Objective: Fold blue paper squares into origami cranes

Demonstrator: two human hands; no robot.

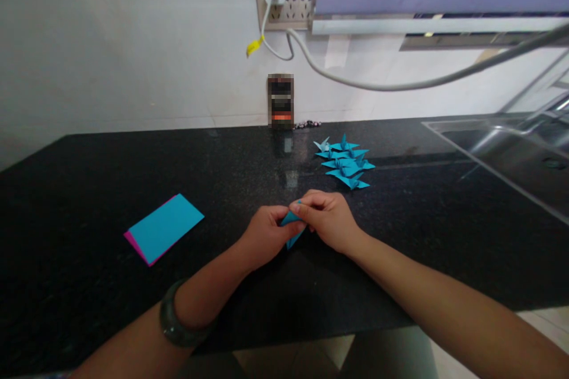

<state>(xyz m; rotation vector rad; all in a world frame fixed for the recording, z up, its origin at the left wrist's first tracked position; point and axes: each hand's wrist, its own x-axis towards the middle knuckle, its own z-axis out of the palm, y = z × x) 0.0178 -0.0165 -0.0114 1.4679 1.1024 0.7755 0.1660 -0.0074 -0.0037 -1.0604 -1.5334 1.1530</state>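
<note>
Between my two hands is a folded piece of blue origami paper [292, 239], partly hidden by the fingers. My left hand [267, 235] grips its left side, the thumb lying across it. My right hand [331, 218] pinches the upper right part with thumb and fingertips. Just beyond the right hand, several folded blue paper cranes [347, 164] sit in a cluster, with one paler crane [322, 145] at its back left. To the left lies a stack of paper sheets [166, 228], blue on top with pink showing at the edges.
A black countertop [231, 172] runs along a white tiled wall [133, 41]. At the right is a metal sink [528, 154]. A phone-like object [281, 100] leans on the wall beside a beaded strand [307, 124]. A cable [382, 86] hangs below the wall socket [291, 7].
</note>
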